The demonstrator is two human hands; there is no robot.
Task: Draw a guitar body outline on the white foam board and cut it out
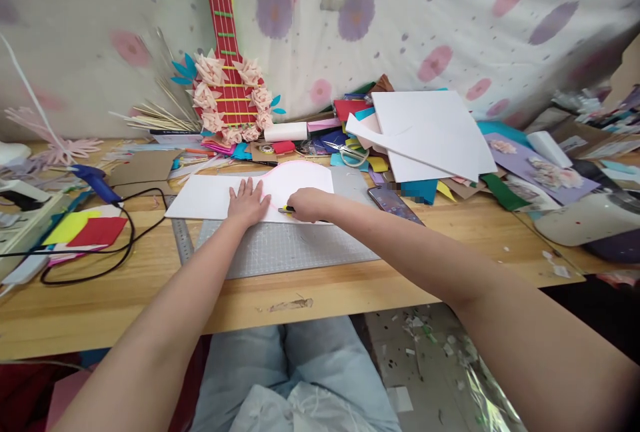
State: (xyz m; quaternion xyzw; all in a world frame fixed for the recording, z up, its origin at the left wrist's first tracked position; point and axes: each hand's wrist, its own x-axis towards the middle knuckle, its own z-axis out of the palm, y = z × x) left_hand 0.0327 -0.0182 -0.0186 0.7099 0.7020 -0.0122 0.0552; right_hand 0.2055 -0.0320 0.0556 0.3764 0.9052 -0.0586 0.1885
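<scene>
My left hand [249, 203] lies flat with fingers spread on a white foam sheet [205, 196], pressing it onto the grey cutting mat [290, 249]. My right hand [307, 205] is closed around a small yellow and black knife [286, 209], whose tip meets the sheet just right of my left thumb. A curved pink-edged outline [300, 172] shows on the sheet above both hands.
A phone [395, 203] lies right of the mat. Behind it sit scissors [347, 151], a pile of coloured foam and white sheets [430, 132], and a red paper guitar [227, 79]. A blue glue gun [95, 182] with black cord lies left. A metal ruler [183, 240] borders the mat.
</scene>
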